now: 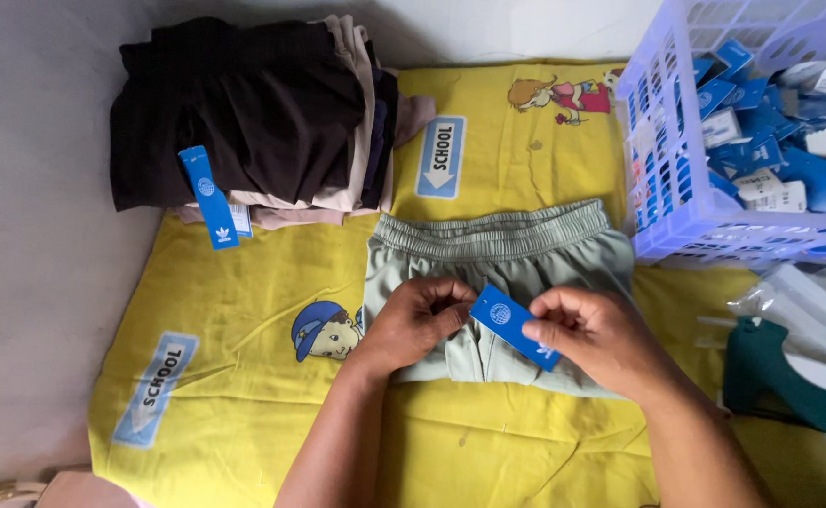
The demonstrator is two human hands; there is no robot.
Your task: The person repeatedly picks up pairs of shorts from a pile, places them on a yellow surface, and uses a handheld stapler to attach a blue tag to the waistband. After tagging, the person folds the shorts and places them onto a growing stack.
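1. Where the two forearms come in from the near edge, a yellow cloth (244, 376) printed with cartoon children and blue arrow signs covers the grey floor (27, 282).
2. On that cloth lies a folded pale green pair of shorts (516, 249), waistband on the far side.
3. Resting on the shorts, the left hand (418, 320) has its fingers curled together, pinching at the garment just beside the upper corner of a blue hang tag (515, 325).
4. Its lower end is clamped between thumb and fingers of the right hand (592, 339).
5. To the right sit clear plastic bags (799, 296) and a dark green object (780, 376).
6. Farther off on the left is a stack of folded clothes (253, 113), dark on top, beige beneath, with a blue tag (208, 196) hanging out.
7. Far right, a lilac plastic basket (676, 198) holds a heap of blue and white tags (770, 122).
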